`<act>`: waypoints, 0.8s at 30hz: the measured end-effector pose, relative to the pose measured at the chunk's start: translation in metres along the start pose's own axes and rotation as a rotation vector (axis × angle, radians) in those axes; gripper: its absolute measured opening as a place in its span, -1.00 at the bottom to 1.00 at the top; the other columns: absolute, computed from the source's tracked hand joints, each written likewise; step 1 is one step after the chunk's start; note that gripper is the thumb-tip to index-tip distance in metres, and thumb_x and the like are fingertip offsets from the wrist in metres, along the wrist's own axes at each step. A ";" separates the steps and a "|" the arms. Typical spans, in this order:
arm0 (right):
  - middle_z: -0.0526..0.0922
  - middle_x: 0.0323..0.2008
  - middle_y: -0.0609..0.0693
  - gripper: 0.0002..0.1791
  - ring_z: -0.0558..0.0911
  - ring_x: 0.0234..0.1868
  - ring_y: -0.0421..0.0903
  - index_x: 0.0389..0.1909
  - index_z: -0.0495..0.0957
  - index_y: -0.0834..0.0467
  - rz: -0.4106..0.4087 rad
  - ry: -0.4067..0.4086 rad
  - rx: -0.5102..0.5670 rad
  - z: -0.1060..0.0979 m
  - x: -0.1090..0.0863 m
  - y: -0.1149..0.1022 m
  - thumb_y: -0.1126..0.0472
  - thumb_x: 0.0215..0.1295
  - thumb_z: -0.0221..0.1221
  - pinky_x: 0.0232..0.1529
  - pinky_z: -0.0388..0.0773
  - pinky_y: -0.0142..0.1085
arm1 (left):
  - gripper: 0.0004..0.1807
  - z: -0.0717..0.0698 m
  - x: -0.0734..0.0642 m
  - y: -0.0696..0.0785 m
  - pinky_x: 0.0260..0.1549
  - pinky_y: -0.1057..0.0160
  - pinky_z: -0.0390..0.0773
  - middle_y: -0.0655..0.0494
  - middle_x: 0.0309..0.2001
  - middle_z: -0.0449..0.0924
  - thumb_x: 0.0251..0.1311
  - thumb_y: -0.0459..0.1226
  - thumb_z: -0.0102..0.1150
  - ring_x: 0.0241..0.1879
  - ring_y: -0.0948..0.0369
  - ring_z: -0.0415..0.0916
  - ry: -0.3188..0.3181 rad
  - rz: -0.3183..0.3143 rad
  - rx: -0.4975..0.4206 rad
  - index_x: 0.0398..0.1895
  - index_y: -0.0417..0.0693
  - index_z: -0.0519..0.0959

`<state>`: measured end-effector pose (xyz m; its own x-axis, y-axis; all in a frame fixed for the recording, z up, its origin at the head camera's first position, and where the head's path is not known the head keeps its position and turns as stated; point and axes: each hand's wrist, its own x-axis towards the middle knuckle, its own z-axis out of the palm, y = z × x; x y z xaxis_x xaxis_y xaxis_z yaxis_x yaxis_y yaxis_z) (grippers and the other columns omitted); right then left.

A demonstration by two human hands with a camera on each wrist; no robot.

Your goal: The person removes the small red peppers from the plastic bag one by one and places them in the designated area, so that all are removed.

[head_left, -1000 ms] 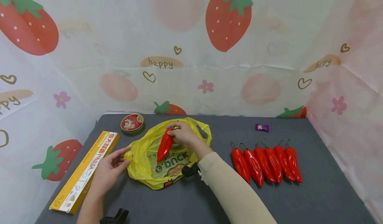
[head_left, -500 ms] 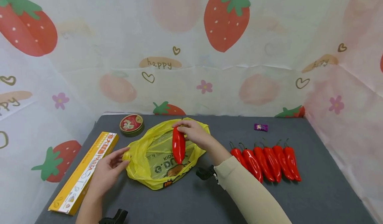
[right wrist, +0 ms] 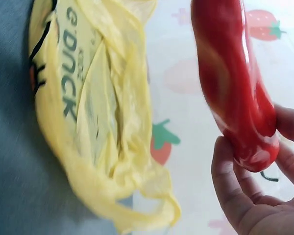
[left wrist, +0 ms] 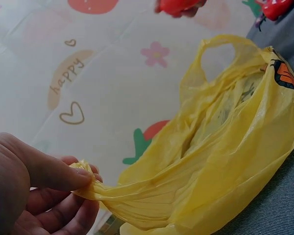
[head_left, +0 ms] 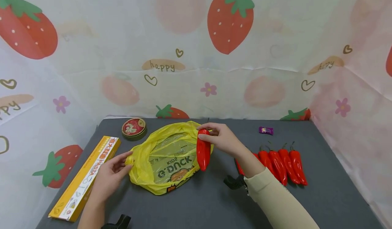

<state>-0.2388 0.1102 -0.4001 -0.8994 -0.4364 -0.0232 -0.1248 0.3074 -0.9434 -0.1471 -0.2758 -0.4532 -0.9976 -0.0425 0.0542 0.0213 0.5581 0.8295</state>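
Observation:
A yellow plastic bag (head_left: 142,167) lies on the table with its mouth spread wide. My left hand (head_left: 108,176) pinches the bag's left edge; the left wrist view shows thumb and fingers on a gathered bit of the bag (left wrist: 186,196). A glossy red chili pepper (head_left: 203,150) hangs tip down from my right hand (head_left: 223,138), above the bag's right rim. In the right wrist view, thumb and fingers grip the pepper (right wrist: 230,73) near its stem end. Several more red chili peppers (head_left: 278,166) lie in a row to the right, some hidden behind the right arm.
A yellow pasta box (head_left: 84,179) lies along the table's left side. Behind it stands a round red-lidded tin (head_left: 134,128). A small purple wrapped candy (head_left: 265,130) lies at the back right. Cloth with printed strawberries (head_left: 230,21) hangs behind the grey table (head_left: 196,208).
My right hand has moved right with the chili pepper, from over the bag's opening to its right rim. My left hand keeps its pinch on the bag.

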 end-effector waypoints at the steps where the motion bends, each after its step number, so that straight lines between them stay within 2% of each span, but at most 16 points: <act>1: 0.68 0.03 0.04 -0.60 0.68 -0.07 -0.01 0.19 0.60 -0.02 0.002 0.008 -0.016 -0.004 -0.004 0.002 0.02 0.37 0.28 -0.12 0.68 -0.12 | -0.51 0.000 0.000 0.000 -0.19 0.54 0.56 -0.11 0.14 0.62 0.38 -0.22 0.24 -0.11 0.41 0.50 0.002 0.000 0.004 0.34 -0.12 0.51; 4: 0.69 0.02 0.02 -0.57 0.66 -0.08 -0.02 0.20 0.60 0.00 0.005 0.037 -0.077 -0.015 -0.015 0.009 0.00 0.36 0.29 -0.12 0.67 -0.16 | -0.52 0.001 0.000 -0.002 -0.19 0.53 0.57 -0.10 0.12 0.63 0.38 -0.22 0.24 -0.11 0.41 0.50 0.007 0.007 0.019 0.34 -0.10 0.51; 9: 0.66 0.08 0.03 -0.54 0.63 0.02 0.04 0.22 0.59 0.06 0.011 0.054 -0.174 -0.028 -0.029 0.024 -0.03 0.37 0.28 -0.07 0.65 -0.08 | -0.52 0.002 0.000 -0.004 -0.19 0.52 0.57 -0.09 0.11 0.64 0.39 -0.21 0.23 -0.11 0.41 0.50 0.007 0.012 0.025 0.34 -0.09 0.51; 12: 0.61 0.13 0.02 -0.55 0.62 0.06 0.04 0.21 0.60 0.00 0.032 0.060 -0.203 -0.032 -0.035 0.032 -0.06 0.36 0.28 -0.09 0.66 -0.02 | -0.52 0.001 0.000 -0.004 -0.19 0.52 0.57 -0.09 0.10 0.64 0.39 -0.22 0.23 -0.11 0.41 0.50 0.008 0.009 0.026 0.34 -0.09 0.51; 16: 0.59 0.14 0.03 -0.61 0.62 0.04 0.04 0.16 0.62 -0.08 0.034 0.076 -0.228 -0.036 -0.040 0.045 -0.05 0.34 0.30 -0.17 0.66 -0.08 | -0.52 0.001 0.000 -0.003 -0.19 0.52 0.57 -0.10 0.11 0.64 0.38 -0.23 0.23 -0.11 0.40 0.50 0.009 0.010 0.028 0.34 -0.10 0.51; 20: 0.59 0.13 0.00 -0.65 0.61 0.02 -0.01 0.12 0.64 -0.11 0.018 0.078 -0.312 -0.037 -0.045 0.058 -0.03 0.34 0.31 -0.15 0.60 -0.20 | -0.53 0.001 0.000 -0.003 -0.20 0.50 0.58 -0.10 0.10 0.64 0.38 -0.25 0.23 -0.12 0.39 0.50 0.005 0.008 0.023 0.34 -0.11 0.51; 24: 0.61 0.08 -0.03 -0.67 0.58 0.00 -0.03 0.11 0.65 -0.10 -0.011 0.066 -0.390 -0.036 -0.048 0.068 0.00 0.35 0.30 -0.08 0.56 -0.16 | -0.53 0.002 -0.001 -0.002 -0.21 0.50 0.58 -0.10 0.08 0.65 0.38 -0.25 0.23 -0.13 0.39 0.50 0.004 0.011 0.023 0.33 -0.12 0.52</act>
<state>-0.2190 0.1821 -0.4511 -0.9207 -0.3897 0.0194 -0.2725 0.6068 -0.7467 -0.1463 -0.2752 -0.4558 -0.9971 -0.0400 0.0654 0.0304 0.5777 0.8157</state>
